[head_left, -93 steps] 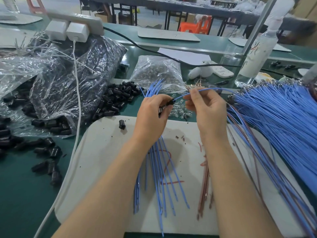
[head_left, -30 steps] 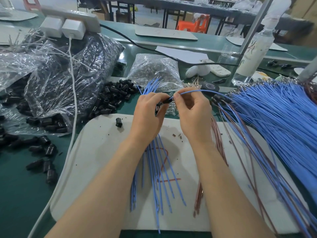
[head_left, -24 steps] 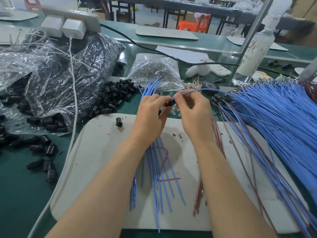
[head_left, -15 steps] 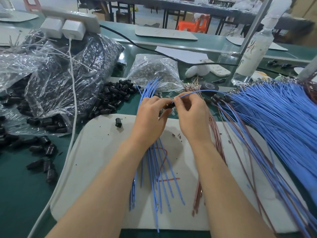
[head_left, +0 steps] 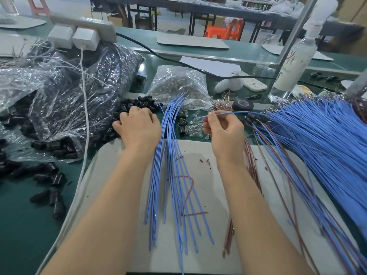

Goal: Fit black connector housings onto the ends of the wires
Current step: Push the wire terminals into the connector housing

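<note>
The blue wire (head_left: 230,112) we are working on runs out of the big blue bundle (head_left: 317,139) on the right and ends in our right hand (head_left: 224,133), which pinches it between thumb and forefinger just behind its tip; the tip points left and carries no housing yet. The black connector housings (head_left: 139,102) lie in a loose heap just left of it, spilling from a crumpled plastic bag (head_left: 75,96). Our left hand (head_left: 139,128) sits on that heap with fingers curled down into it; whether it has caught one we cannot tell, since the fingertips are hidden. The step in hand, as we judge it, is picking a housing: we should take one only, turn its open end toward the wire, and hold the right-hand pinch close to the tip so the wire does not buckle when pushed in. Between our forearms a sheaf of shorter blue wires (head_left: 168,165) lies fanned on a white mat (head_left: 111,171) marked in red, with thin brown wires (head_left: 251,155) beside the right wrist. The mat rests on a green bench (head_left: 23,235) strewn with more housings; farther back stand a clear bag (head_left: 176,84) of small parts, a roll of black tape (head_left: 245,105), a power strip (head_left: 87,23), a spray bottle (head_left: 294,64), and, beyond, an orange stool (head_left: 228,30).
</note>
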Available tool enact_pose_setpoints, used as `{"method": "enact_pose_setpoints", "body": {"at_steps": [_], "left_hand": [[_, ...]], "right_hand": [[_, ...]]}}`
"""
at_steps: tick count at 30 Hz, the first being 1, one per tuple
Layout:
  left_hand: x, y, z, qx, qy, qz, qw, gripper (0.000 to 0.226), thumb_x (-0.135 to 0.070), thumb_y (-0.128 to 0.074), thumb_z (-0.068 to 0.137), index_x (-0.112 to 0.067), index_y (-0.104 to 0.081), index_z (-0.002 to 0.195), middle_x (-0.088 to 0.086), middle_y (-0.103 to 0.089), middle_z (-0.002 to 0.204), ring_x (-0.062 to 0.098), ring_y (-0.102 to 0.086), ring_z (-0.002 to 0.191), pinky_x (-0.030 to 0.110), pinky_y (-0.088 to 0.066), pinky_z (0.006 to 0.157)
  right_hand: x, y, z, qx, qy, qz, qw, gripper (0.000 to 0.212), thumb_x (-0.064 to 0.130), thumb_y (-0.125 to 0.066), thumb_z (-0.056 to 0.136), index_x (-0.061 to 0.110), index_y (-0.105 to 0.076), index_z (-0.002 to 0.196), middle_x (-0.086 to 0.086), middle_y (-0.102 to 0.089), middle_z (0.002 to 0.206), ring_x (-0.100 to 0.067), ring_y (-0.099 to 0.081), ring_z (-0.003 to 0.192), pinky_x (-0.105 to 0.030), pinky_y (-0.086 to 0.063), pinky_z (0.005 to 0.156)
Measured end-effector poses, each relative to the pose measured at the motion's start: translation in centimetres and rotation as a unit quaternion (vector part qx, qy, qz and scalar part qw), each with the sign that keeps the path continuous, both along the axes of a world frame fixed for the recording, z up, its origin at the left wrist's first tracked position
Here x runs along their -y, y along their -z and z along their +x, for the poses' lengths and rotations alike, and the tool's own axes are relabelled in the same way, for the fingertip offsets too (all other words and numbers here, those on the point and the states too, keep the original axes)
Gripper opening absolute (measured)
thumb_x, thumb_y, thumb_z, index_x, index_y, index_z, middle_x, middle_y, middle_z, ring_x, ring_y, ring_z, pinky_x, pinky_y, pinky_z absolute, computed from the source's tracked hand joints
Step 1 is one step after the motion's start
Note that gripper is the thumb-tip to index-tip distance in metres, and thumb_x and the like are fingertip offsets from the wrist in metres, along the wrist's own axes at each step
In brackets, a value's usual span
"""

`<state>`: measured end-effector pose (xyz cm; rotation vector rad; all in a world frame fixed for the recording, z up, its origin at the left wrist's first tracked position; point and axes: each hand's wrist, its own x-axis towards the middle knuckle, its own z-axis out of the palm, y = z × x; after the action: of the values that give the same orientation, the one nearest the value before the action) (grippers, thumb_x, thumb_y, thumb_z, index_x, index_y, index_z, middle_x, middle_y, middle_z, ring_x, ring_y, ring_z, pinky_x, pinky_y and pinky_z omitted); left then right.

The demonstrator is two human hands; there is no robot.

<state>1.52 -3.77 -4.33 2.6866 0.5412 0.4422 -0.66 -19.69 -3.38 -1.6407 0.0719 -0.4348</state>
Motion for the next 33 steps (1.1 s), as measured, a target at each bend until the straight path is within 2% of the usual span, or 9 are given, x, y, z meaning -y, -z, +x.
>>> {"method": "enact_pose_setpoints", "body": {"at_steps": [5,11,14,20,23,26,28,29,33], "left_hand": [[0.1,0.7,1.0,-0.031,-0.008,0.036,0.999,0.029,-0.016,-0.043,0.094,-0.021,-0.055,0.12,0.008,-0.051,0.124,0.033,-0.042,0.115,0.044,-0.027,0.093],[0.0,0.1,2.6,-0.079,-0.035,0.042,0.995,0.022,-0.026,-0.051,0.093,-0.023,-0.059,0.113,0.009,-0.054,0.121,0.032,-0.04,0.12,0.046,-0.025,0.099],[0.2,0.3,2.6,-0.077,-0.036,0.036,0.996,0.019,-0.028,-0.05,0.092,-0.025,-0.06,0.109,0.008,-0.056,0.118,0.031,-0.043,0.117,0.047,-0.025,0.099],[0.3,-0.6,2.4,-0.077,-0.01,-0.004,0.997,0.034,-0.005,-0.051,0.081,-0.021,-0.055,0.11,0.006,-0.061,0.107,0.029,-0.052,0.109,0.044,-0.024,0.098],[0.4,-1.2,1.7,-0.01,0.027,-0.013,1.0,0.033,-0.002,-0.049,0.086,-0.016,-0.053,0.116,0.008,-0.055,0.114,0.029,-0.055,0.103,0.042,-0.03,0.095],[1.2,-2.1,0.7,0.15,0.119,-0.16,0.968,0.023,-0.008,-0.053,0.093,-0.009,-0.057,0.115,0.008,-0.056,0.112,0.019,-0.057,0.096,0.024,-0.043,0.09],[2.2,-2.7,-0.2,0.182,0.145,-0.295,0.927,0.021,-0.015,-0.061,0.091,-0.011,-0.061,0.112,-0.002,-0.061,0.1,0.001,-0.057,0.084,0.003,-0.042,0.074],[2.8,-2.6,-0.6,0.174,0.15,-0.361,0.904,0.019,-0.018,-0.064,0.089,-0.013,-0.064,0.107,-0.005,-0.063,0.094,-0.004,-0.056,0.08,0.001,-0.042,0.069],[4.7,-1.0,-2.5,0.105,0.136,-0.546,0.82,0.004,-0.015,-0.066,0.087,-0.019,-0.067,0.085,-0.002,-0.067,0.081,0.009,-0.062,0.079,0.02,-0.051,0.082]], "right_hand": [[0.2,0.2,0.0,-0.003,0.006,-0.009,1.0,0.019,0.014,-0.058,0.093,0.025,-0.059,0.078,-0.002,-0.067,0.078,-0.016,-0.062,0.073,-0.048,-0.055,0.082],[0.1,0.3,0.0,-0.001,0.001,-0.017,1.0,0.019,0.014,-0.057,0.093,0.026,-0.058,0.078,0.001,-0.066,0.076,-0.014,-0.062,0.072,-0.046,-0.055,0.081],[0.1,0.4,0.1,-0.003,0.0,-0.016,1.0,0.019,0.014,-0.057,0.093,0.025,-0.058,0.078,0.001,-0.066,0.076,-0.013,-0.061,0.071,-0.046,-0.056,0.08],[0.1,0.5,0.1,-0.006,0.004,-0.019,1.0,0.017,0.015,-0.058,0.092,0.026,-0.059,0.08,-0.002,-0.068,0.081,-0.016,-0.063,0.077,-0.046,-0.055,0.083],[0.2,0.4,0.0,-0.007,0.006,-0.022,1.0,0.018,0.015,-0.058,0.092,0.026,-0.058,0.078,-0.002,-0.067,0.079,-0.018,-0.064,0.077,-0.047,-0.055,0.083],[0.2,0.3,0.0,-0.006,0.004,-0.009,1.0,0.02,0.013,-0.058,0.092,0.025,-0.058,0.076,-0.002,-0.066,0.077,-0.018,-0.063,0.075,-0.044,-0.055,0.08],[0.2,0.2,0.0,-0.009,-0.005,0.027,1.0,0.021,0.01,-0.057,0.093,0.023,-0.059,0.076,0.001,-0.066,0.073,-0.009,-0.062,0.066,-0.032,-0.056,0.07],[0.2,0.1,0.1,-0.011,-0.01,0.049,0.999,0.02,0.009,-0.057,0.093,0.021,-0.059,0.077,0.002,-0.066,0.072,-0.006,-0.061,0.063,-0.026,-0.055,0.066],[0.3,-0.1,0.0,-0.023,-0.026,0.114,0.993,0.017,0.007,-0.056,0.094,0.016,-0.058,0.08,0.0,-0.067,0.07,-0.005,-0.063,0.06,-0.021,-0.053,0.062]]}}
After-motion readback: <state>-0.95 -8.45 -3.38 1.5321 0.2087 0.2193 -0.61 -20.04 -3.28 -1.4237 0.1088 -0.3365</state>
